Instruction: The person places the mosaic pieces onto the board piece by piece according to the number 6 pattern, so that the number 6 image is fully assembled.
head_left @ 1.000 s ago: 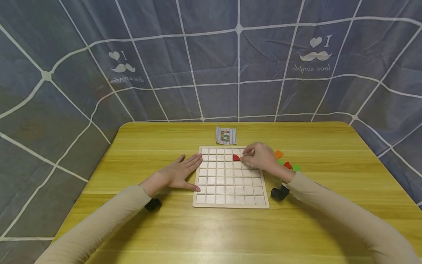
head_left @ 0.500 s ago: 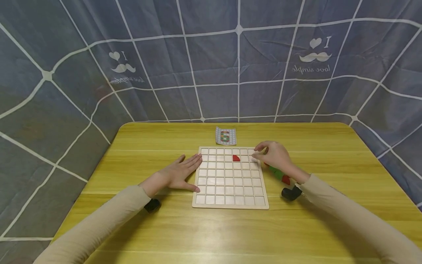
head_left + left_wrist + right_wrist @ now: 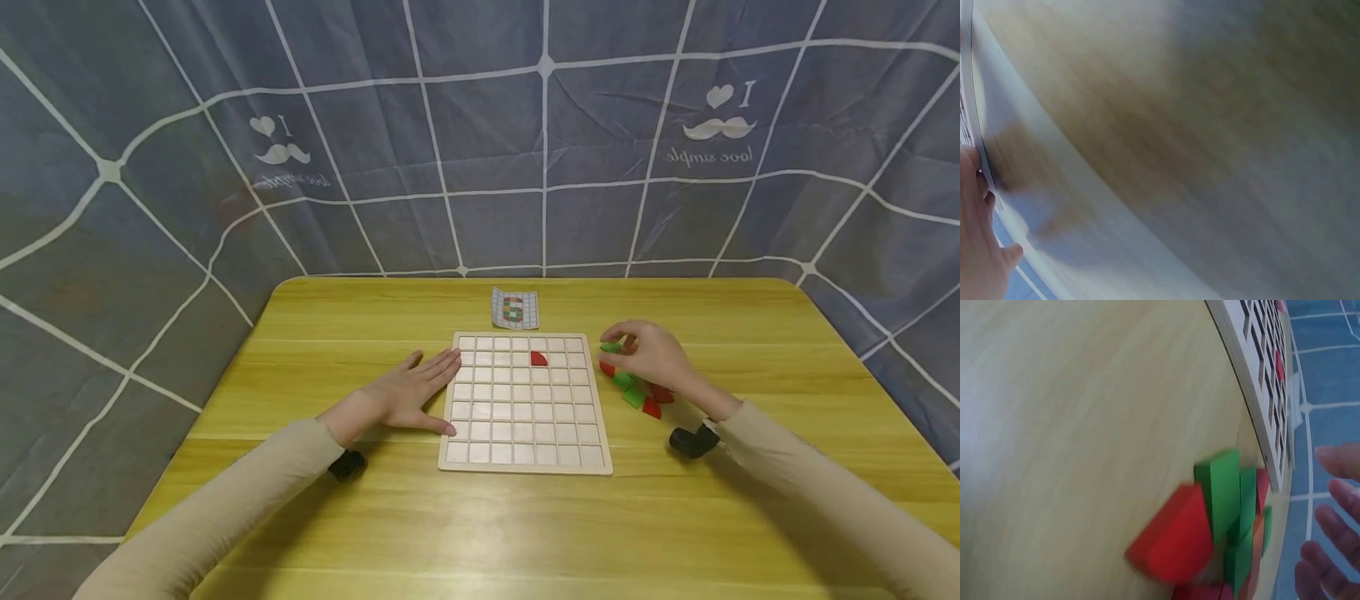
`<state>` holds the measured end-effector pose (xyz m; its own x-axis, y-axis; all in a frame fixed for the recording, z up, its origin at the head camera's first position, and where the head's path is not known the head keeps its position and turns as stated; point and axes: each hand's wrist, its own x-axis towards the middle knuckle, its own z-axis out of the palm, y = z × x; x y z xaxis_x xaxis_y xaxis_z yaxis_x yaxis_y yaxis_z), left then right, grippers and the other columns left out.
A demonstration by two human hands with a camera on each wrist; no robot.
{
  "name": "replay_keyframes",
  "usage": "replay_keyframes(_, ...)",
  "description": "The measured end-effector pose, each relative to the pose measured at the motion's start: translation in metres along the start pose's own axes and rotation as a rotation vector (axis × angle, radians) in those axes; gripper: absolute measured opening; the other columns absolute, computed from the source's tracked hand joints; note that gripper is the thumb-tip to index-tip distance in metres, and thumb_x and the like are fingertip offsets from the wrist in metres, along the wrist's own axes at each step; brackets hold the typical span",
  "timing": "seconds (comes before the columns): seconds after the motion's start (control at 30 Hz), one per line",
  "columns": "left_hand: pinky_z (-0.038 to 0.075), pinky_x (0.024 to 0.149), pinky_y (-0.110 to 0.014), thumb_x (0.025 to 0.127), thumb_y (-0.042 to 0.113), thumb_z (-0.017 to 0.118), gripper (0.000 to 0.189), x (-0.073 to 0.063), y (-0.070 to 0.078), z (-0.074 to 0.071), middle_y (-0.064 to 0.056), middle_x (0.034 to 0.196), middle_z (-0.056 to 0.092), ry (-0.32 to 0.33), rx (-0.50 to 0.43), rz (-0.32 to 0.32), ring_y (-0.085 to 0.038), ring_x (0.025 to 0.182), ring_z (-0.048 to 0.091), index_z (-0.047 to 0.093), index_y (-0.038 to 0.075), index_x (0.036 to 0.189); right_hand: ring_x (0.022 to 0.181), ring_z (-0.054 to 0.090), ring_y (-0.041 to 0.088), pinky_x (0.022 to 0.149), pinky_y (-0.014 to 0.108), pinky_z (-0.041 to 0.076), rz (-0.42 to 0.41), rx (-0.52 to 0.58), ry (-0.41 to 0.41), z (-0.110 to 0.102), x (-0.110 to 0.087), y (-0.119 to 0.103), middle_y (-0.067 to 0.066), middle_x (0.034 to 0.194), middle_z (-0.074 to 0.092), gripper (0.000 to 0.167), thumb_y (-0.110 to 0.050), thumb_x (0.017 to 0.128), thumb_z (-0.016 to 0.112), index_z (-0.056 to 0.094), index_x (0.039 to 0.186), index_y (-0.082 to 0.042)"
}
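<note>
A pale wooden grid board lies on the table, with a red quarter-round piece in one of its upper cells. My left hand lies flat with fingers spread, fingertips and thumb at the board's left edge; the left wrist view shows only part of it. To the right of the board, my right hand hovers over a loose group of pieces, its fingers apart and holding nothing. Under and beside it are a green piece, a red quarter-round piece and several others, partly hidden by the hand.
Behind the board lies a small printed pattern card with a coloured figure on a grid. A dark checked cloth hangs around the back and sides of the yellow wooden table.
My right hand has let go of the red quarter-round piece, leaving it in its cell, and has moved right, off the board to the loose pieces. My left hand has stayed in place.
</note>
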<state>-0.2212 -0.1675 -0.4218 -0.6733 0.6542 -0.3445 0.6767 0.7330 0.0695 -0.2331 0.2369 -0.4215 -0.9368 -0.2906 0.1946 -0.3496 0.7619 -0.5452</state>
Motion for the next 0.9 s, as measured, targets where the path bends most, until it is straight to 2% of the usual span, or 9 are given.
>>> replay_keyframes(0.23, -0.001, 0.121, -0.052, 0.082, 0.079, 0.042, 0.109, -0.001, 0.001, -0.004, -0.003, 0.163, -0.012, -0.01, -0.003, -0.001, -0.019, 0.151, -0.006, -0.005, 0.014, 0.155, 0.083, 0.065, 0.024, 0.069, 0.031, 0.053, -0.069, 0.015, -0.046, -0.013, -0.003, 0.013, 0.011, 0.102, 0.07, 0.031, -0.024, 0.081, 0.078, 0.071, 0.107, -0.009)
replay_keyframes(0.6, 0.0, 0.121, -0.052, 0.082, 0.079, 0.042, 0.108, -0.001, 0.002, -0.004, -0.004, 0.163, -0.01, -0.017, 0.009, 0.001, -0.02, 0.151, -0.005, -0.004, 0.013, 0.155, 0.089, 0.065, 0.028, 0.074, 0.04, 0.054, -0.025, -0.026, -0.065, -0.026, -0.006, 0.033, 0.014, 0.104, 0.07, 0.036, -0.026, 0.081, 0.078, 0.07, 0.11, -0.007)
replay_keyframes(0.9, 0.001, 0.122, -0.051, 0.082, 0.08, 0.041, 0.109, -0.002, 0.003, -0.005, -0.003, 0.163, -0.01, -0.026, 0.024, -0.008, -0.019, 0.151, -0.005, -0.005, 0.014, 0.155, 0.087, 0.063, 0.022, 0.069, 0.026, 0.053, -0.092, -0.011, -0.117, -0.033, -0.002, 0.053, 0.012, 0.106, 0.071, 0.036, -0.016, 0.078, 0.079, 0.069, 0.111, -0.005)
